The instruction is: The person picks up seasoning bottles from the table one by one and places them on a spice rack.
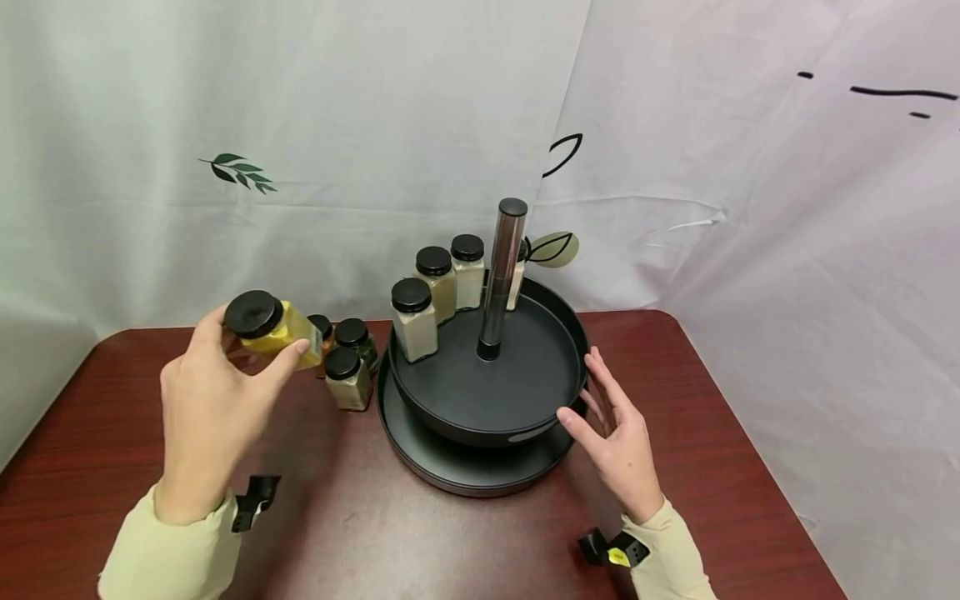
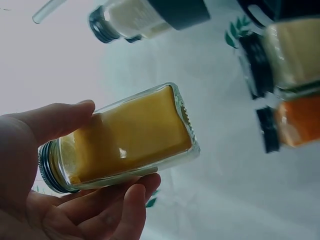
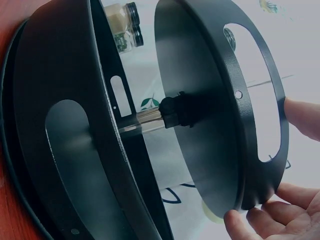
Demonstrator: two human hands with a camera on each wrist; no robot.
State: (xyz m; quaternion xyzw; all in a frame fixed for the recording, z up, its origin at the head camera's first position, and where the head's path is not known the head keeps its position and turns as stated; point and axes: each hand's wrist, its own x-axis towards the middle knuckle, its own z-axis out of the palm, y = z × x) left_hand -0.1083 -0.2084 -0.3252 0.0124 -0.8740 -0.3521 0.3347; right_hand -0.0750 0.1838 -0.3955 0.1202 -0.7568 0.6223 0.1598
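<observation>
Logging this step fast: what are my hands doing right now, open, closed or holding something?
Left hand: holding the black-lidded square glass jar with yellow contents.
Right hand: open, touching the upper round black tray at its edge.

2 pale yellow sleeves [image 1: 171, 552]; 2 black straps [image 1: 246, 510], 1 at each wrist; a bright yellow label [image 1: 618, 557] on the right strap [image 1: 636, 548]

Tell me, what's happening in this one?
A person's left hand holds a yellow jar tilted above the table, while the fingers of the right hand touch the edge of the upper black tray. Four lidded jars stand in that tray, one partly behind the central post. Three smaller-looking jars stand on the table to its left.
</observation>
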